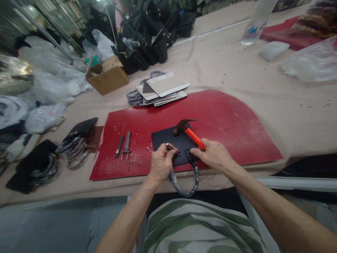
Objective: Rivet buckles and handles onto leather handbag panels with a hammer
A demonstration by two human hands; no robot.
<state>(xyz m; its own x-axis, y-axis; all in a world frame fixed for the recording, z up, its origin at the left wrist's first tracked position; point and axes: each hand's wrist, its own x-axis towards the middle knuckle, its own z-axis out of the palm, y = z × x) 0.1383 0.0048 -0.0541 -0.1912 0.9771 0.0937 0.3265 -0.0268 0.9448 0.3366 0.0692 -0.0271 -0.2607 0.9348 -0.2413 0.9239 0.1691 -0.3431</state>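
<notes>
A black panel [163, 138] lies on the red mat [216, 116], with a plastic-wrapped handle [196, 182] looping from its near edge. My left hand [162, 161] is closed on a small metal punch [167, 145], which is over the panel's left part; its tip is hidden by the fingers. In my right hand [214, 153] is the orange grip of a claw hammer [193, 136]. The hammer's dark head is above the panel's far edge. My right fingertips are beside the base of the handle, at the panel's right side.
Two metal tools [126, 144] and scattered small studs lie left on the mat. Beyond it are stacked panels [168, 84] and a cardboard box [107, 80]. Black pieces with wrapped handles [34, 165] lie far left. A plastic bottle [256, 26] stands at the back right.
</notes>
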